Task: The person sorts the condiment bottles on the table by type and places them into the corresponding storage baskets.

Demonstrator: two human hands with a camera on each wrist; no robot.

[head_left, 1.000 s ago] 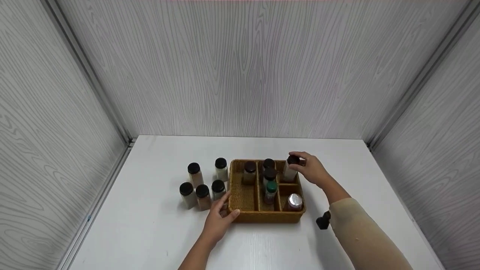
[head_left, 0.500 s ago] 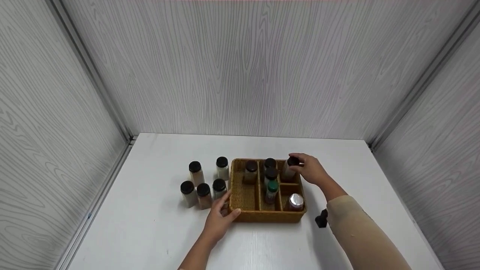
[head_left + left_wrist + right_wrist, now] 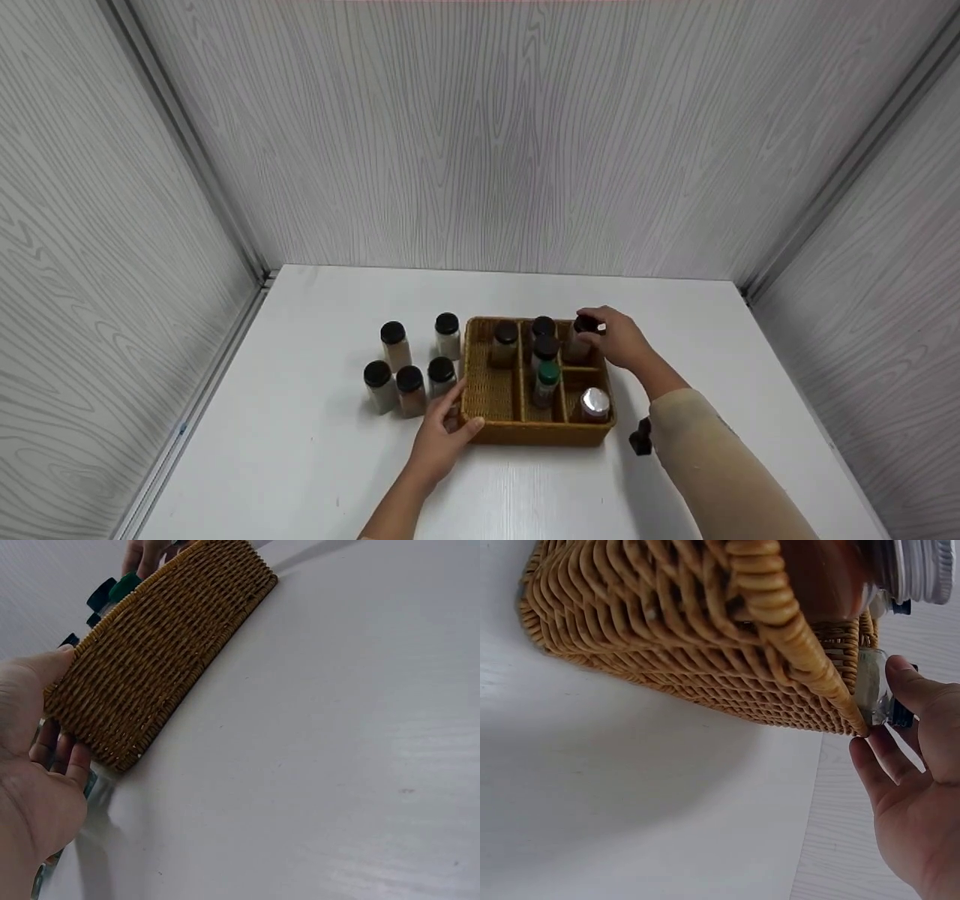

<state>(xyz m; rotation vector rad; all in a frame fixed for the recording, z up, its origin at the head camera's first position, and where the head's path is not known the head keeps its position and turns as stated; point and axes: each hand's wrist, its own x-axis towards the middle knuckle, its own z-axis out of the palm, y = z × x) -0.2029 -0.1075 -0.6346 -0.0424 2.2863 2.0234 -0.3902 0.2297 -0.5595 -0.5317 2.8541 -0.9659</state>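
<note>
Five jars [image 3: 410,401] stand beside your one basket [image 3: 536,434] (six more inside), your left hand [image 3: 439,441] clamped on its corner, your right hand [image 3: 622,343] pinching one inside jar [image 3: 577,348] by its cap [image 3: 584,324].

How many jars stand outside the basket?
5, left of the basket: back-left jar, back-right jar, front-left jar, front-middle jar, front-right jar. Others may be hidden.

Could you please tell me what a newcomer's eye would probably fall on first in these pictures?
Probably the brown wicker basket on the white table, with the left hand gripping its near left corner and the right hand holding a dark-capped jar in its far right compartment. Next, perhaps, the green cap in its middle section and the shiny silver lid at near right.
</note>
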